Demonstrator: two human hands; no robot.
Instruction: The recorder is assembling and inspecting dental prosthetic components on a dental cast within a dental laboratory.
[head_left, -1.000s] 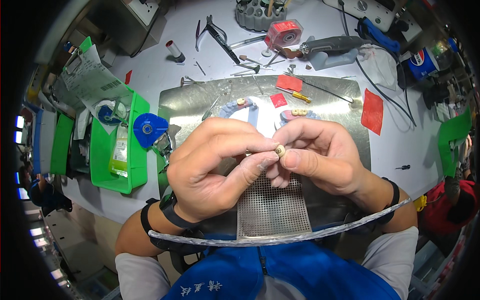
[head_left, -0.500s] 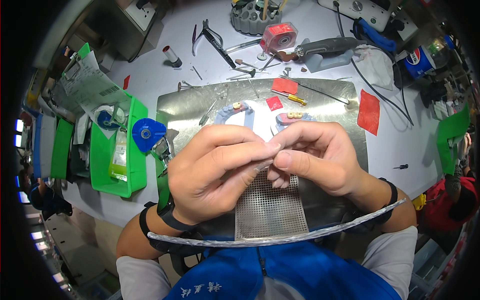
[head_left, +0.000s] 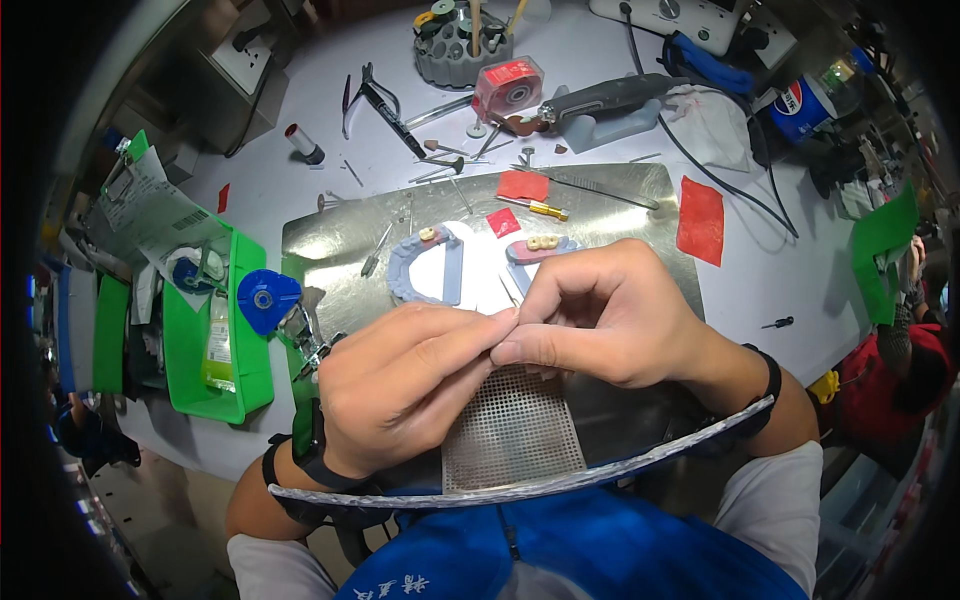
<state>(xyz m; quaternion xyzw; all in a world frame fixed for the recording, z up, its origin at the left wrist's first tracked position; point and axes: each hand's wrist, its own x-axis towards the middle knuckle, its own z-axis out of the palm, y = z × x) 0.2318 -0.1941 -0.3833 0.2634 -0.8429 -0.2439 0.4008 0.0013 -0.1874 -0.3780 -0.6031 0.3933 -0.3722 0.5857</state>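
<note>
My left hand (head_left: 405,375) and my right hand (head_left: 625,320) meet above a perforated metal plate (head_left: 515,435). Their thumbs and fingertips are pinched together, and whatever sits between them is hidden or too small to name. Just beyond the left fingers lies a grey horseshoe-shaped dental model (head_left: 405,270) with a tooth-coloured crown on its far end. Past my right knuckles a second dental model (head_left: 540,252) carries a row of tooth-coloured crowns on a pink base; my right hand partly covers it.
Red paper pieces (head_left: 700,222), a gold-handled tool (head_left: 545,209) and tweezers (head_left: 600,186) lie near the metal tray (head_left: 340,225). A green bin (head_left: 255,375) stands left with a blue dispenser (head_left: 268,302). Behind are a handpiece (head_left: 610,98), pliers (head_left: 385,105) and a bur holder (head_left: 460,50).
The whole scene has shifted left in view as the head turned. More of the left dental model shows past my hands. Both hands stay pinched together.
</note>
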